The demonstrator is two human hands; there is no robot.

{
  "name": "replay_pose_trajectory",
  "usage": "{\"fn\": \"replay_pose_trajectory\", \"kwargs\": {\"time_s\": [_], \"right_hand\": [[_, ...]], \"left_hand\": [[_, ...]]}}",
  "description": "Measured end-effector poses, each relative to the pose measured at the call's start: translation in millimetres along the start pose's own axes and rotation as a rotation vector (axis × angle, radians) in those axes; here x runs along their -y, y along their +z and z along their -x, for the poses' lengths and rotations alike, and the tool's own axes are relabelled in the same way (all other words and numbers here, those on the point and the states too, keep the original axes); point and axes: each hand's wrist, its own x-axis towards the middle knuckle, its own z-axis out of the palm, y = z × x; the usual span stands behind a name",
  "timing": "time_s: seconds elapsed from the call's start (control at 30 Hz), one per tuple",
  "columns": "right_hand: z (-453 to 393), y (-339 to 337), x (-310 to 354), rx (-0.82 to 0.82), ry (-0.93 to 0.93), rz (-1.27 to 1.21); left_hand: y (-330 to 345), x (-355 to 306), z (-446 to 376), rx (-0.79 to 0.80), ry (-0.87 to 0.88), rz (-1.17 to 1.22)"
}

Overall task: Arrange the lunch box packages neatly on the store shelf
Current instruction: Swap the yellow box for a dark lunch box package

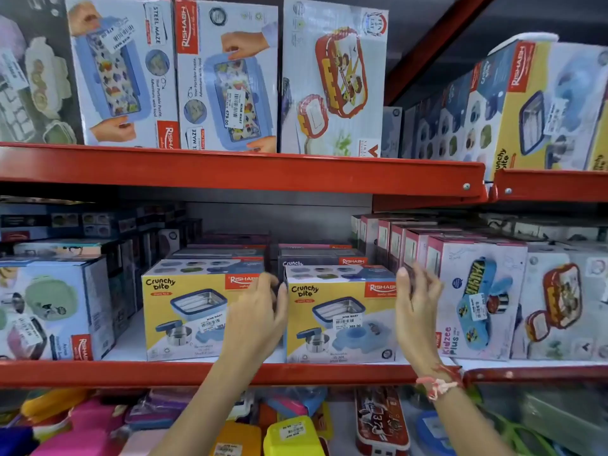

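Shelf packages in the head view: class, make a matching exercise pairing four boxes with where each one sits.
Column one:
1. Steel Maze box
2. Kidzee Plus box
3. right Crunchy Bite box
4. green lunch box package

Column two:
A. middle shelf, far left
B. between the left hand and the right hand
C. top shelf
D. middle shelf, right of the right hand

Pairs: 1-C, 2-D, 3-B, 4-A

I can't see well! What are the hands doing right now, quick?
Left hand: open, fingers against the left side of the right Crunchy Bite box.
Right hand: open, at that box's right side; a firm grip cannot be told.
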Motion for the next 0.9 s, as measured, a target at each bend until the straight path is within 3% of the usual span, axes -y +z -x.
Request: {"fn": "replay_pose_trajectory", "kwargs": {"time_s": [0.2,0.33,0.43,0.63,0.9], "right_hand": [[-5,-10,-12,0.21,0.608,-0.36],[-13,-16,-11,0.332,0.769,-0.215],[-21,-17,-11,0.44,0.748,-0.176],[-27,-41,12,0.526,0.482,-0.355],[-30,-46,35,0.474,0.233,-0.462]], "left_hand": [[9,3,7,0.208,-0.386,0.321],[12,11,-2,0.391,-0.708,0.479],[8,12,-1,0.439,-0.772,0.598],[-19,18,-11,0.196,-0.826,0.931],[-36,10,-24,0.165,-0.543,0.978]]}}
